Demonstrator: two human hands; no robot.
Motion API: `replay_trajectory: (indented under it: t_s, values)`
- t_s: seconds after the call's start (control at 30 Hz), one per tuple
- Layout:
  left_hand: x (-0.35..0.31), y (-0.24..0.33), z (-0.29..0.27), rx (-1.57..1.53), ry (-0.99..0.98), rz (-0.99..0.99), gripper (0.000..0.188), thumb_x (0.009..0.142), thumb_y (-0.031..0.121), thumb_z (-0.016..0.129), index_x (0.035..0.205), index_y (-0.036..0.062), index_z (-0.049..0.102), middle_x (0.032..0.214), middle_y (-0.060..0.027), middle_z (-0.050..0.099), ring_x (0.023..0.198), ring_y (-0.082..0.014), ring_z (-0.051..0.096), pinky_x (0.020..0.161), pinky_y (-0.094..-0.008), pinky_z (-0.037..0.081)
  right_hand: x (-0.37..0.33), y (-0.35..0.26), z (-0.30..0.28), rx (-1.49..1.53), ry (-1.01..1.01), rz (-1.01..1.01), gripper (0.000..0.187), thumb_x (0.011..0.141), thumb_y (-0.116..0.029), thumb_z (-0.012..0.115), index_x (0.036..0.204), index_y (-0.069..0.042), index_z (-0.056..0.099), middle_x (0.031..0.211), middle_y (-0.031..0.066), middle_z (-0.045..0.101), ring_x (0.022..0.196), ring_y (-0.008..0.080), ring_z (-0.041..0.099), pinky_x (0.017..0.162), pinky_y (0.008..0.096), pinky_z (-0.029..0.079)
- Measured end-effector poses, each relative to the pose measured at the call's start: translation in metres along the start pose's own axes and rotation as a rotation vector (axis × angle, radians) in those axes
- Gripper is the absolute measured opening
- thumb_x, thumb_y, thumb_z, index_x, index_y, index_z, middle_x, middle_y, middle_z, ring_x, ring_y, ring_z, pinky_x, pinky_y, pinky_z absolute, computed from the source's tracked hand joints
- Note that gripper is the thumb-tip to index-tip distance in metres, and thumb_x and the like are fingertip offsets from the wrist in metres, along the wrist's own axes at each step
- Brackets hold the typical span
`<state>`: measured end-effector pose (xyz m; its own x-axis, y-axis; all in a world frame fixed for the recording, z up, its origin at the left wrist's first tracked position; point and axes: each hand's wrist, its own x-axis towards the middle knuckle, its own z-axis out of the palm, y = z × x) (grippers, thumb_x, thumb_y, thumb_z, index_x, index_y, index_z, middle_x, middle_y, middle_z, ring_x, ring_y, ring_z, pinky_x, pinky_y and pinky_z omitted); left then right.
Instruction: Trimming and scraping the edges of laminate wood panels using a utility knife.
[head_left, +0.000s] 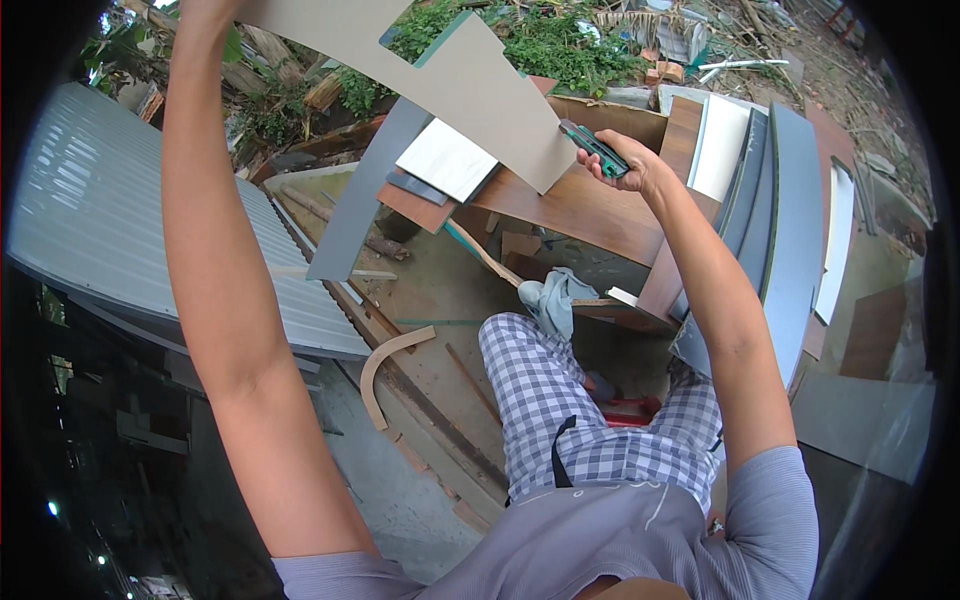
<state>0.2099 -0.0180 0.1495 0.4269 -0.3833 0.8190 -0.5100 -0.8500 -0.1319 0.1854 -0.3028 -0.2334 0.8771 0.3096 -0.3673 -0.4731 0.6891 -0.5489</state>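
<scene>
My left hand (205, 10) is raised at the top left edge and grips one end of a large beige board (470, 85) with cut-out notches; most of the hand is out of frame. The board hangs tilted in the air in front of me. My right hand (625, 160) is closed around a dark green utility knife (593, 147), whose tip touches the board's right edge. Below the hands I see my checked trousers (545, 400) and grey shirt (640, 545).
A brown wooden panel (580, 215) lies under the board, with white and grey offcuts (445, 160) on it. Grey and white boards (790, 220) lean at the right. A corrugated metal sheet (110, 220) is at the left. A curved wood strip (385, 365) and a cloth (555, 300) lie on the ground.
</scene>
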Motion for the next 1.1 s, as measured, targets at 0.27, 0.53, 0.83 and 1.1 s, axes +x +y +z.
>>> replay_trajectory:
  t_s: [0.27, 0.53, 0.83, 1.1]
  values:
    - [-0.005, 0.009, -0.004, -0.015, -0.022, -0.037, 0.051, 0.09, 0.044, 0.042, 0.094, -0.0024, 0.06, 0.082, -0.0217, 0.063, 0.078, -0.0306, 0.061, 0.072, -0.0386, 0.045, -0.013, 0.002, 0.017, -0.331, 0.13, -0.064, 0.024, 0.092, -0.021, 0.034, 0.096, 0.0, 0.044, 0.075, 0.0107, 0.058, 0.052, 0.0108, 0.053, 0.042, 0.0233, 0.048]
    - [0.0, 0.009, -0.001, 0.047, -0.032, -0.079, 0.054, 0.09, 0.048, 0.041, 0.094, -0.0016, 0.062, 0.085, -0.0202, 0.063, 0.077, -0.0288, 0.062, 0.072, -0.0387, 0.045, -0.016, 0.005, 0.018, -1.254, 0.33, -0.255, 0.035, 0.089, -0.024, 0.032, 0.116, -0.008, 0.047, 0.07, 0.0087, 0.057, 0.051, 0.0146, 0.054, 0.044, 0.0309, 0.049]
    - [-0.002, 0.004, -0.002, -0.035, -0.02, -0.049, 0.053, 0.09, 0.046, 0.042, 0.095, -0.0028, 0.06, 0.083, -0.0218, 0.062, 0.078, -0.0297, 0.061, 0.072, -0.0386, 0.045, -0.003, 0.023, 0.001, -1.55, 0.474, -0.261, 0.042, 0.088, -0.026, 0.035, 0.128, -0.016, 0.043, 0.072, 0.0073, 0.058, 0.06, 0.0169, 0.059, 0.053, 0.0329, 0.053]
    - [-0.005, 0.001, -0.003, 0.059, -0.012, -0.029, 0.048, 0.09, 0.044, 0.042, 0.097, -0.0008, 0.06, 0.085, -0.0223, 0.062, 0.08, -0.032, 0.06, 0.072, -0.039, 0.044, 0.01, 0.028, -0.022, -2.123, 0.628, -0.573, 0.036, 0.089, -0.03, 0.04, 0.122, -0.016, 0.047, 0.087, 0.0176, 0.063, 0.075, 0.0322, 0.063, 0.064, 0.0451, 0.051]
